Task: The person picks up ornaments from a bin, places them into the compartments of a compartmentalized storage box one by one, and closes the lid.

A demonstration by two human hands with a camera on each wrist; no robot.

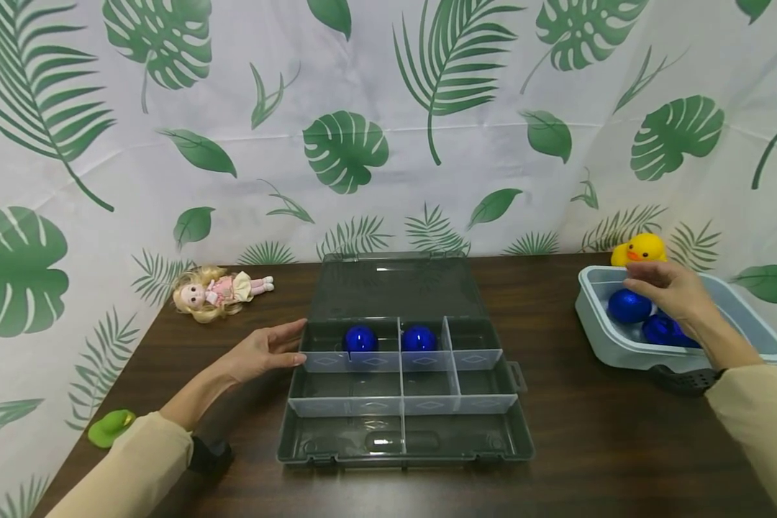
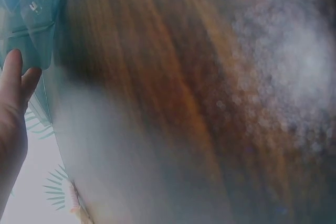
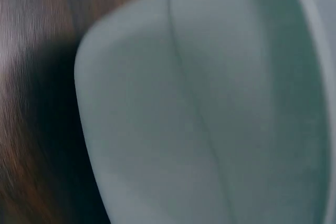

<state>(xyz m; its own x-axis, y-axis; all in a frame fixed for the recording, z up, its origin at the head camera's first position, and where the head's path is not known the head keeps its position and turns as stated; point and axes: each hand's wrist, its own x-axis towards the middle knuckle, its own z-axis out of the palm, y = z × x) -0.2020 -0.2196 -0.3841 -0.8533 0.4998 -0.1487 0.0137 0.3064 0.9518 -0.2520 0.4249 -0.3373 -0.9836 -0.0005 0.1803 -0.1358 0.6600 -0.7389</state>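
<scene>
A grey translucent organizer box [image 1: 388, 432] lies with its lid [image 1: 395, 291] laid back, its tray split by clear dividers. Two shiny blue balls [image 1: 360, 339] sit apart in back-row compartments, one in the left and one in the middle. My left hand [image 1: 259, 352] touches the box's left side near the back, fingers fairly straight. In the left wrist view, its fingertips [image 2: 14, 59] meet the box edge. Over a pale blue basin [image 1: 611, 352], my right hand [image 1: 676, 291] hangs with fingers just above a blue ball [image 1: 629, 306]. More blue items [image 1: 663, 329] lie beside that ball, partly hidden by the hand.
A yellow toy duck [image 1: 644, 248] is behind the basin. The blond doll [image 1: 223, 290] lies at the back left, and a green toy duck [image 1: 111, 428] sits by the left forearm. A leaf-print cloth [image 1: 362, 72] hangs behind the dark wooden table [image 1: 557, 446].
</scene>
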